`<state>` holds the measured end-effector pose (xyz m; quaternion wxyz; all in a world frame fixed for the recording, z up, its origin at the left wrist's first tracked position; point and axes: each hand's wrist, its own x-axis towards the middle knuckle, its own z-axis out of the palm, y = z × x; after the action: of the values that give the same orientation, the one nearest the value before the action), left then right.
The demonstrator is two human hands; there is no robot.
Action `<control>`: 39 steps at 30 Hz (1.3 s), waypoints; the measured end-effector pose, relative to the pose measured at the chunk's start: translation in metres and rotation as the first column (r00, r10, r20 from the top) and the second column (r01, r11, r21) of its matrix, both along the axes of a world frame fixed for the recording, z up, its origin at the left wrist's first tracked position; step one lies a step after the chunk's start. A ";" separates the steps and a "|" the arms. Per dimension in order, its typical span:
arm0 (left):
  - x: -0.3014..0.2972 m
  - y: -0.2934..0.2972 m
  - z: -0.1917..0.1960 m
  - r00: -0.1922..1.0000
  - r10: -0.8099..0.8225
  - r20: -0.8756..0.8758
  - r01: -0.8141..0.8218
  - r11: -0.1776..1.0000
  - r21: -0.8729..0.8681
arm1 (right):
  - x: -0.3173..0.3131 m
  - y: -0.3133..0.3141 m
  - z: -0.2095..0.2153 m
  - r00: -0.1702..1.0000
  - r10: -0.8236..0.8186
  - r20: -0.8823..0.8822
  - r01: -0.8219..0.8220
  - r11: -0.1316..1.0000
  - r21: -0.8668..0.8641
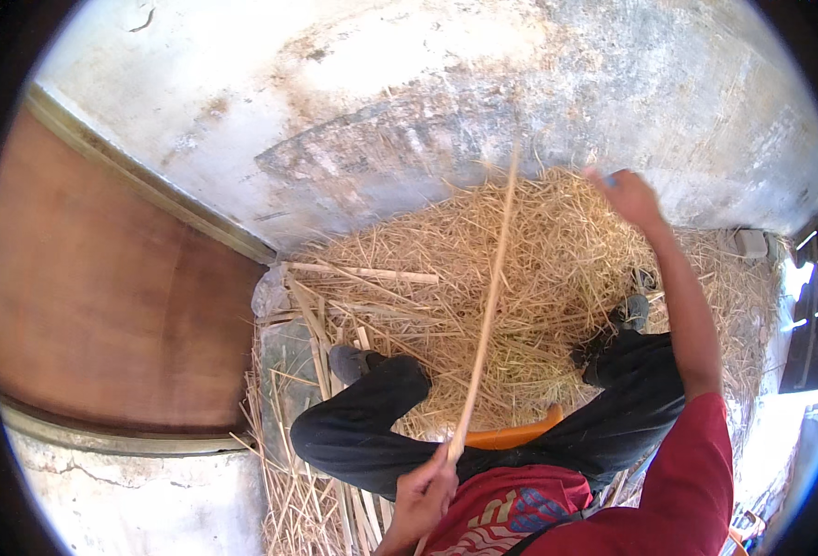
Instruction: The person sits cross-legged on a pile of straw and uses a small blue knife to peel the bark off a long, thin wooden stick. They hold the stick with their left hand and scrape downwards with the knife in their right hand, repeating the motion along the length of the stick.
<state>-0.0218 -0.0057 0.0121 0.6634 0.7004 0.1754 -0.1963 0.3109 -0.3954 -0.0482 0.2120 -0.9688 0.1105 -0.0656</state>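
My left hand [427, 491] is closed around the lower part of a long, thin, pale strip of bamboo or wood [490, 315], in front of my red shirt. The strip slants up and slightly right, and its far tip blurs against the wall. Raised well to the right and apart from the strip is my right hand [629, 196], at the far edge of the shavings. Its fingers are curled, with a small bit of blue showing at them; motion blur hides what they hold.
A heap of curly straw-coloured shavings [557, 250] lies between my legs and against the stained wall [409, 93]. Cut strips [363, 272] lie to the left, near a brown door panel [113, 296]. An orange seat edge [511, 434] shows beneath me. A small block [752, 244] sits far right.
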 end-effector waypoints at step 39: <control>0.043 -0.010 0.021 0.744 -0.524 0.415 0.009 0.628 0.778 | -0.134 0.171 0.034 0.651 0.759 -0.007 -0.759 0.651 -0.017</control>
<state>0.0208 -0.0153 0.0331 0.3036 0.9475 -0.0971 0.0249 0.1766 -0.2247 -0.0141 0.2113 -0.9282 -0.3049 0.0275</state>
